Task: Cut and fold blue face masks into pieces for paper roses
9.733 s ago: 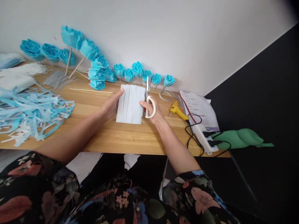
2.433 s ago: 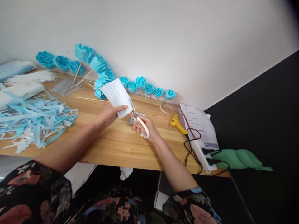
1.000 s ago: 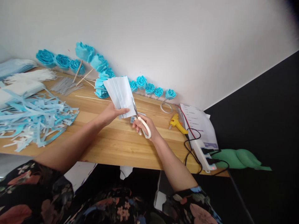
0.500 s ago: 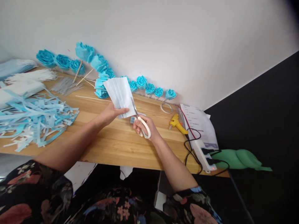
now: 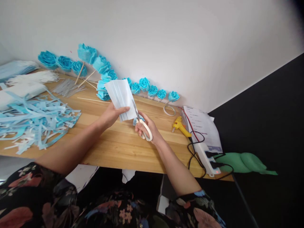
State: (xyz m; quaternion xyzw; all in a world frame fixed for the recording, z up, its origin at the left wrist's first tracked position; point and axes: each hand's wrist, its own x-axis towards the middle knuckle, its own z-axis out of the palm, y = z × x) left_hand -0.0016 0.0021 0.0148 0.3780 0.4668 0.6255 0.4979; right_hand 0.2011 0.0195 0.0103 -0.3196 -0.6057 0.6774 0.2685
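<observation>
My left hand pinches a pale blue pleated face mask near its lower edge, thumb on top. The mask is held up above the table, its folds running lengthwise. White-handled scissors are gripped in my right hand, their blades at the mask's right edge. How far the blades are apart is hard to make out. Behind the scissors, a small blue piece shows, partly hidden by my right hand.
Blue flowers on sticks line the wall. At left lie a heap of cut strips, a white stack and grey thin pieces. To the right are a tape roll, yellow glue gun, papers and power strip.
The mask has shifted slightly left and down with my left hand. The right hand's fingers have moved a little on the scissors, which stay at the mask's right edge.
</observation>
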